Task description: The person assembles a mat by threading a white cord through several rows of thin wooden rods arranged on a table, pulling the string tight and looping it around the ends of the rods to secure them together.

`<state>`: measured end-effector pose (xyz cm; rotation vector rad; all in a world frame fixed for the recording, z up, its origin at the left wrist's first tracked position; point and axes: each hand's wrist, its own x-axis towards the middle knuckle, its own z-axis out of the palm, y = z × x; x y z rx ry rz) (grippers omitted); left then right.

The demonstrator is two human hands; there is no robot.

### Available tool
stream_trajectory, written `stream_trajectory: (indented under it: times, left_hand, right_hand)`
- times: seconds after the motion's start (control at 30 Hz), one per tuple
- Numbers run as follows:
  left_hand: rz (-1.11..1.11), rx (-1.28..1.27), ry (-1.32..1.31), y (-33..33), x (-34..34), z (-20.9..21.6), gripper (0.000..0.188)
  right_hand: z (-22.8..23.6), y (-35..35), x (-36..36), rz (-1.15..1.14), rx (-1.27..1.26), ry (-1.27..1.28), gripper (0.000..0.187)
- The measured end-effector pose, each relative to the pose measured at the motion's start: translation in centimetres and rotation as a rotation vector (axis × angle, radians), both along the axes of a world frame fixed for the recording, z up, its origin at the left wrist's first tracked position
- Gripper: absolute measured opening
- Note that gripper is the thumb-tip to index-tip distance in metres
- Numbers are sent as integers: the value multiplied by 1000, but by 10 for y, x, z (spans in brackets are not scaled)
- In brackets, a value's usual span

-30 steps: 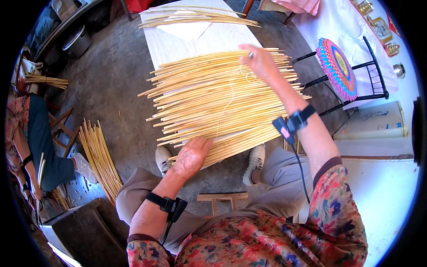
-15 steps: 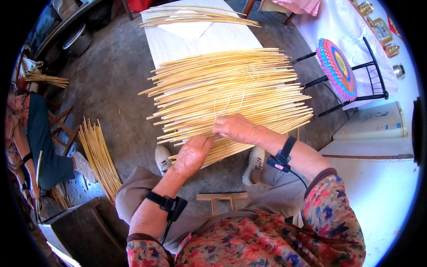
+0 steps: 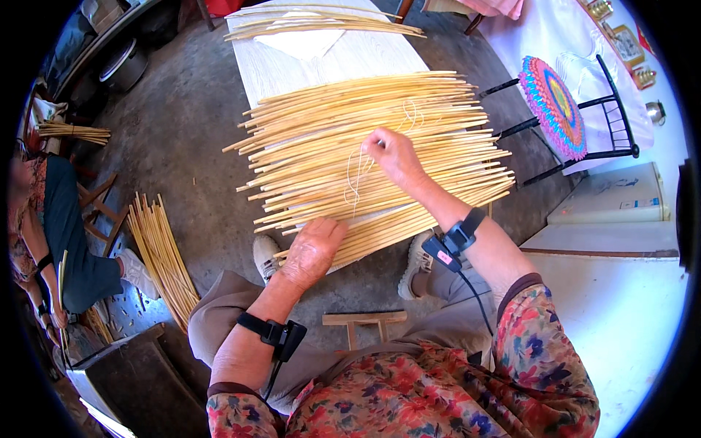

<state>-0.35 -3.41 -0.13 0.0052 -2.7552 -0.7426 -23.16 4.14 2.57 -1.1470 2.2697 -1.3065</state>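
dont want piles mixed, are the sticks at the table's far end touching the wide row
Apart: head view shows bare tabletop between far sticks and the wide row.

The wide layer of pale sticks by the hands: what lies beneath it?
Beneath the sticks is a whitish table, showing beyond their far edge; pale patches show through gaps. Most of its surface there is covered, so anything else under them cannot be seen.

Right hand point(image 3: 391, 155) now over middle sticks point(image 3: 318, 146)
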Motion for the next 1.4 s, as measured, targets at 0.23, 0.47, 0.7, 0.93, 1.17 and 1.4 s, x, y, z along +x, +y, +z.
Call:
stream_trajectory:
  times: [0.23,0.47,0.7,0.93,1.17,1.4]
  left_hand:
    - [8,11,1,1,-1,1,27]
    - [39,-115,-29,5,-3,4,30]
    - [19,-213,-33,13,-3,1,40]
    - [23,-212,-66,21,2,-8,49]
    - [-32,-173,-80,17,4,-11,53]
    - [-10,-180,-40,18,0,-4,44]
  right_hand:
    - [-15,-6,-3,-118,14,-426,16]
    - [-14,-7,24,-159,-239,-1107,15]
    - [-3,-10,32,-86,-306,-1264,14]
    - [-7,-16,33,-132,-365,-1252,13]
    - [-3,-30,35,-162,-421,-1205,13]
    - [-3,-15,27,-196,-373,-1090,13]
